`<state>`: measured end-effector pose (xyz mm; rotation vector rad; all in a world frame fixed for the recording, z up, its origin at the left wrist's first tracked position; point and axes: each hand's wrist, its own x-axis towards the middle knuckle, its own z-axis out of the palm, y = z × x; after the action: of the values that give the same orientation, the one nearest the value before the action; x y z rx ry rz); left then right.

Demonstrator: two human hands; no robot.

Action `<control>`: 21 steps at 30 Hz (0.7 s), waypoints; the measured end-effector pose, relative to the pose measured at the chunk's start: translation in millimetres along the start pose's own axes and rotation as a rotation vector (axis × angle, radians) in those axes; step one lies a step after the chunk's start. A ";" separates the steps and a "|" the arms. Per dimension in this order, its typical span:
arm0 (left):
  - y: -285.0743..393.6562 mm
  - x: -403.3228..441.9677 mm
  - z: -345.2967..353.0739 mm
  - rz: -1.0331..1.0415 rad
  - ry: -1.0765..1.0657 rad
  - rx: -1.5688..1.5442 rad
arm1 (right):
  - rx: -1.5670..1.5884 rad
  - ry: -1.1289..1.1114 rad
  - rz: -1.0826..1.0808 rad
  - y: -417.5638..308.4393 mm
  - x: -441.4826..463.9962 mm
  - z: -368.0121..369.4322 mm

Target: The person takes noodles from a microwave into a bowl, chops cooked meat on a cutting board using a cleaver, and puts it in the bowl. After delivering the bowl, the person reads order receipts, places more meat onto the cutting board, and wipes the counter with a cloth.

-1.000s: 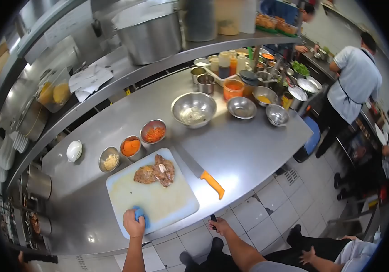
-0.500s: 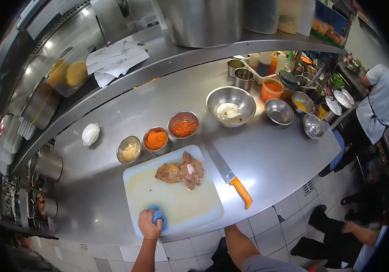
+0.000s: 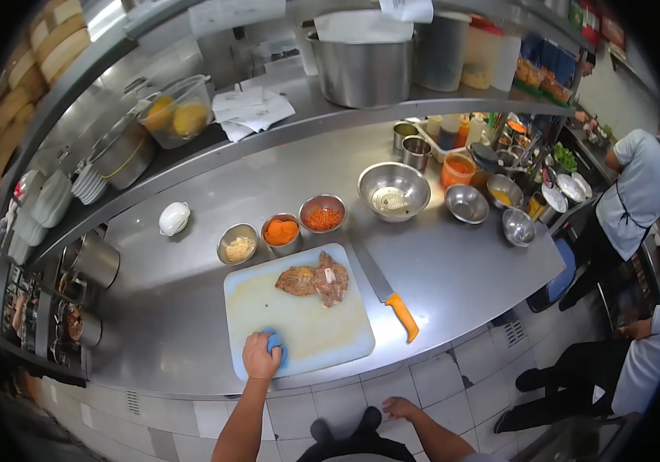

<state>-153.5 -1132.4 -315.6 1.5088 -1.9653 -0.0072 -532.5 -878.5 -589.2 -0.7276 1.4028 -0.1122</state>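
My left hand is closed round a bunched blue cloth, pressed on the lower left of the white cutting board. Two brown pieces of cooked-looking meat, one left and one right, lie touching on the board's upper part. To the right of the board a large knife with an orange handle rests on the steel counter. My right hand hangs in front of the counter edge, fingers loosely apart, holding nothing.
Behind the board stand bowls of pale chopped pieces, orange slices and orange shreds. A perforated steel bowl stands farther right. A white object sits at the left. Two people are at the right.
My view has tilted up, showing more of the shelf. My right hand has come into sight in front of the counter. My left hand stays on the cloth at the board's lower left.
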 end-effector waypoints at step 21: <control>304.4 52.9 106.6 0.420 -1.143 -0.686 | 0.710 0.765 -0.458 -71.9 -217.7 -156.3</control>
<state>-474.9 -1115.1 -258.4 0.5877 -2.6271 -1.4692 -695.1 -891.4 -364.7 -0.3873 1.7145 -1.2915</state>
